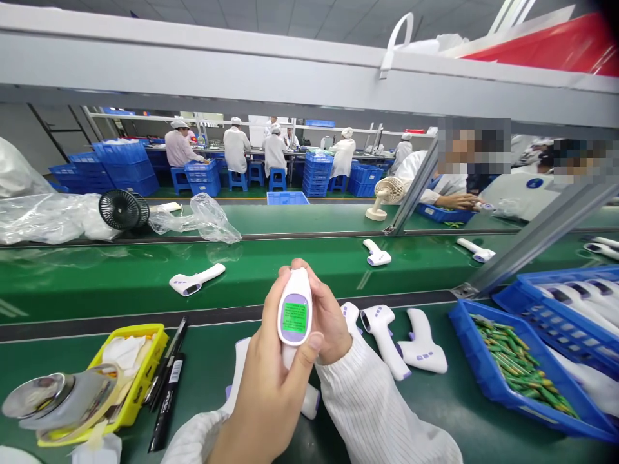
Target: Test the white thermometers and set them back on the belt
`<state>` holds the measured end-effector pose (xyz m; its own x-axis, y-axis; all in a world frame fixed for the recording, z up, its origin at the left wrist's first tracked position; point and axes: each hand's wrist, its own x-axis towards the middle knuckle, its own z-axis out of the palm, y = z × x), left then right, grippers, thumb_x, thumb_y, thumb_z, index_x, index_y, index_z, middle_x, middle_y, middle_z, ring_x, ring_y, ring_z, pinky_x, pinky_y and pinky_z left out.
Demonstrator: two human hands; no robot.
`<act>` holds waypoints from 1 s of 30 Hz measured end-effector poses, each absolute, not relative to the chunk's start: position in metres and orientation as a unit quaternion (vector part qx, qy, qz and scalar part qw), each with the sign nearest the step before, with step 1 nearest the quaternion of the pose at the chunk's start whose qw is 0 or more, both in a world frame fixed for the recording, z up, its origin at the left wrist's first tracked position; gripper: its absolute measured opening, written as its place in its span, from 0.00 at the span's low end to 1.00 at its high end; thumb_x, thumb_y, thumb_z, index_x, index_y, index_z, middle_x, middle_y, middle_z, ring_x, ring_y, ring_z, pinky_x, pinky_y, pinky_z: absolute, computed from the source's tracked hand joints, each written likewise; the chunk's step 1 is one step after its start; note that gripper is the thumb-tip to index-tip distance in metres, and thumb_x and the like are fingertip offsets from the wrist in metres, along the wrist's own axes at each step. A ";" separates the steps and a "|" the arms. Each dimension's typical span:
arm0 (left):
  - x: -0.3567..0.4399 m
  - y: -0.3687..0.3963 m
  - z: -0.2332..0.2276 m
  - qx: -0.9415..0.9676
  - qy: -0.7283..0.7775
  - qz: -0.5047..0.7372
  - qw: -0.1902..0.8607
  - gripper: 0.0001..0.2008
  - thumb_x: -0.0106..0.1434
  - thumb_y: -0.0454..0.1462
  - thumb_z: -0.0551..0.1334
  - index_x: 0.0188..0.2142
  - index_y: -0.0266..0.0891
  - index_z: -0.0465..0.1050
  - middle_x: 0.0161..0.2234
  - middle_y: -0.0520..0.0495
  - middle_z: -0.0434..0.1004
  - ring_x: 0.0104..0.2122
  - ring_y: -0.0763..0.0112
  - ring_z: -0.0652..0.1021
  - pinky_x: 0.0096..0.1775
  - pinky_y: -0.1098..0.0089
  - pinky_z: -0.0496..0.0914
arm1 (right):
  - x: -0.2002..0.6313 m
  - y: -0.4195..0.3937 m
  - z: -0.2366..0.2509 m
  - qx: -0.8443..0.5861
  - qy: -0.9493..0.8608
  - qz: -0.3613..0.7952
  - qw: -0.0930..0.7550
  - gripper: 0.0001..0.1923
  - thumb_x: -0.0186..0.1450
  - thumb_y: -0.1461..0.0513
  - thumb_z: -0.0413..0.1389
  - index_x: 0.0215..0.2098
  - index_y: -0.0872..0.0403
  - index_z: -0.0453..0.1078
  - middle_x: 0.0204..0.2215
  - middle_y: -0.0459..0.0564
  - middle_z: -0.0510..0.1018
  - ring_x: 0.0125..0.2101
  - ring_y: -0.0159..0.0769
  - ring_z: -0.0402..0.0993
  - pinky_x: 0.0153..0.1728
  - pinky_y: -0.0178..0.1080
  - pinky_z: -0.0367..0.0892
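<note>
A white infrared thermometer is held up in the middle of the view, its green lit screen facing me. My left hand wraps round its handle and left side, the thumb lying across the front. From the right, my right hand closes its fingers against the thermometer's head; its fingertips are partly hidden behind it. Below and beside my hands, more white thermometers lie on the green bench, among them one thermometer and another thermometer to the right. Others are partly covered by my left hand and sleeve.
On the green conveyor belt lie spaced-out thermometers. At right stand a blue bin of green batteries and a blue basket of thermometers. At left are a yellow tray, a bottle and black markers. A metal post slants up at right.
</note>
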<state>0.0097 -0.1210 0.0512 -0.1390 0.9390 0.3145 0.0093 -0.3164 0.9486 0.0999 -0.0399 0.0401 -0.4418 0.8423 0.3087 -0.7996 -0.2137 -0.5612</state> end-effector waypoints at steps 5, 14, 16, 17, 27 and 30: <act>0.009 -0.121 0.051 0.564 0.460 0.581 0.365 0.29 0.64 0.44 0.63 0.63 0.48 0.60 0.50 0.40 0.74 0.53 0.49 0.74 0.48 0.58 0.74 | 0.102 -0.039 0.037 -0.036 -0.360 0.773 0.522 0.12 0.59 0.57 0.61 0.41 0.48 0.70 0.28 0.41 0.69 0.18 0.24 0.53 0.19 0.26 0.63; 0.006 -0.121 0.053 0.598 0.485 0.531 0.353 0.29 0.68 0.47 0.56 0.66 0.58 0.49 0.59 0.47 0.69 0.55 0.54 0.73 0.50 0.58 0.72 | 0.103 -0.036 0.032 -0.046 -0.382 0.761 0.523 0.18 0.57 0.56 0.64 0.44 0.47 0.68 0.32 0.41 0.73 0.19 0.23 0.59 0.18 0.26 0.62; 0.006 -0.123 0.054 0.597 0.490 0.528 0.352 0.29 0.69 0.47 0.56 0.66 0.59 0.49 0.59 0.49 0.68 0.55 0.55 0.73 0.50 0.60 0.72 | 0.103 -0.036 0.030 -0.047 -0.394 0.759 0.516 0.23 0.55 0.56 0.65 0.47 0.47 0.67 0.32 0.41 0.74 0.20 0.25 0.64 0.19 0.27 0.64; 0.006 -0.123 0.054 0.596 0.493 0.528 0.351 0.28 0.69 0.47 0.56 0.66 0.59 0.49 0.60 0.49 0.68 0.55 0.56 0.73 0.49 0.61 0.72 | 0.103 -0.036 0.029 -0.046 -0.400 0.758 0.514 0.24 0.55 0.56 0.66 0.48 0.46 0.66 0.31 0.41 0.74 0.21 0.27 0.66 0.19 0.28 0.65; 0.006 -0.119 0.050 0.584 0.506 0.593 0.225 0.28 0.67 0.41 0.60 0.64 0.54 0.57 0.62 0.47 0.64 0.59 0.60 0.68 0.52 0.68 0.66 | 0.097 -0.038 0.035 -0.054 -0.374 0.756 0.535 0.24 0.53 0.59 0.67 0.46 0.49 0.69 0.37 0.43 0.75 0.33 0.30 0.74 0.35 0.31 0.72; 0.005 -0.113 0.049 0.562 0.522 0.620 0.167 0.25 0.66 0.38 0.61 0.62 0.51 0.63 0.60 0.45 0.66 0.56 0.61 0.70 0.50 0.68 0.68 | 0.092 -0.043 0.038 -0.084 -0.412 0.704 0.573 0.20 0.59 0.60 0.64 0.48 0.48 0.68 0.40 0.44 0.76 0.40 0.33 0.75 0.43 0.34 0.72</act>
